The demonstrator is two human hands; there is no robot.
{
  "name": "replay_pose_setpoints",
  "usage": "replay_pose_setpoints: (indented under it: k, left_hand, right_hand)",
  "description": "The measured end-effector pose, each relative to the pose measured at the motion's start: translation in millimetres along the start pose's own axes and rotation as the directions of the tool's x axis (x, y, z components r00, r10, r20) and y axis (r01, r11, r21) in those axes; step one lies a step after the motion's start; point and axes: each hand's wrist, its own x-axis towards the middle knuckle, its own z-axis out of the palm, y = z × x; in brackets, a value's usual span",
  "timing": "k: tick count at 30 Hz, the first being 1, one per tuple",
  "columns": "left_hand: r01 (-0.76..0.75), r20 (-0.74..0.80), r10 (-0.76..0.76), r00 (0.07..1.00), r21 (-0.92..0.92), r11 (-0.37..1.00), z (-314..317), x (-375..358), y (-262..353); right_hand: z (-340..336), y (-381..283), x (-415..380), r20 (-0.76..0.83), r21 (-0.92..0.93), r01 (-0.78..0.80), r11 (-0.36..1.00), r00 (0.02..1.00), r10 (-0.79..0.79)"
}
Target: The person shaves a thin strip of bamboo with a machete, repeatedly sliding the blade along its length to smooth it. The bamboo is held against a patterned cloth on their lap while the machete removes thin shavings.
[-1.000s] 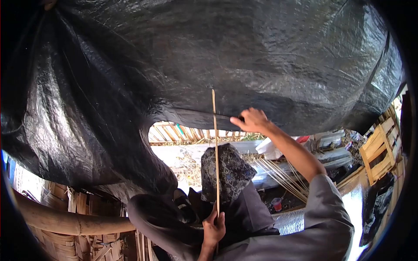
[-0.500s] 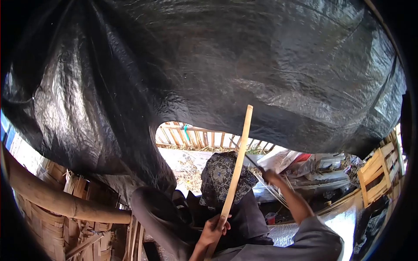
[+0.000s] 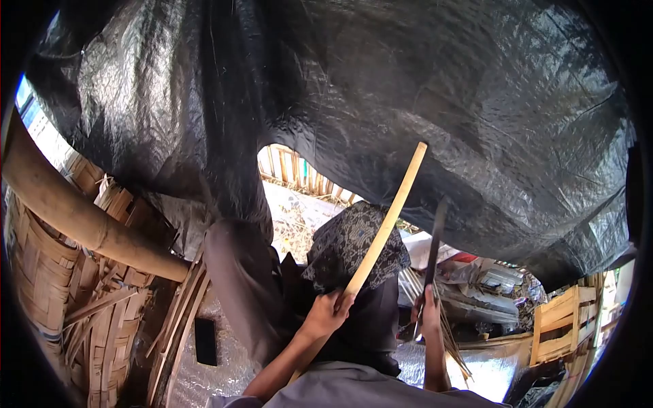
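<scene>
My left hand (image 3: 326, 313) is closed round the lower part of a long pale bamboo strip (image 3: 389, 221), which slants up and to the right. In my right hand (image 3: 428, 311) is a long dark-bladed knife (image 3: 436, 246), held nearly upright to the right of the strip and apart from it. A dark patterned cloth (image 3: 350, 238) lies over my knee, behind the strip. The lower end of the strip is partly hidden by my left hand and forearm.
Black plastic sheeting (image 3: 354, 88) hangs across the front. A thick bamboo pole (image 3: 88, 221) and woven bamboo baskets (image 3: 44, 258) are at left, near a dark phone-like rectangle (image 3: 205, 341). Thin bamboo sticks (image 3: 449, 340) and a wooden crate (image 3: 561, 323) are at right.
My right hand has come down and closer to my body, bringing the knife from a slant behind the strip to nearly upright. The strip leans further right. The view has shifted.
</scene>
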Motion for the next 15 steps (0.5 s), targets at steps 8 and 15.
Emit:
replay_pose_setpoints:
  k: [8, 15]
  left_hand:
    - [-0.066, 0.121, 0.089, 0.989, -0.177, 0.982, 8.7, -15.4, 14.5]
    - [0.245, 0.370, -0.143, 0.918, -0.245, 0.938, -3.1, -19.0, 10.5]
  right_hand:
    - [45.4, -53.4, -9.7, 0.254, -0.331, 0.527, 0.783, 0.848, -0.464]
    - [57.6, -75.2, -38.4, 0.334, -0.811, 0.563, 0.158, 0.668, -0.665]
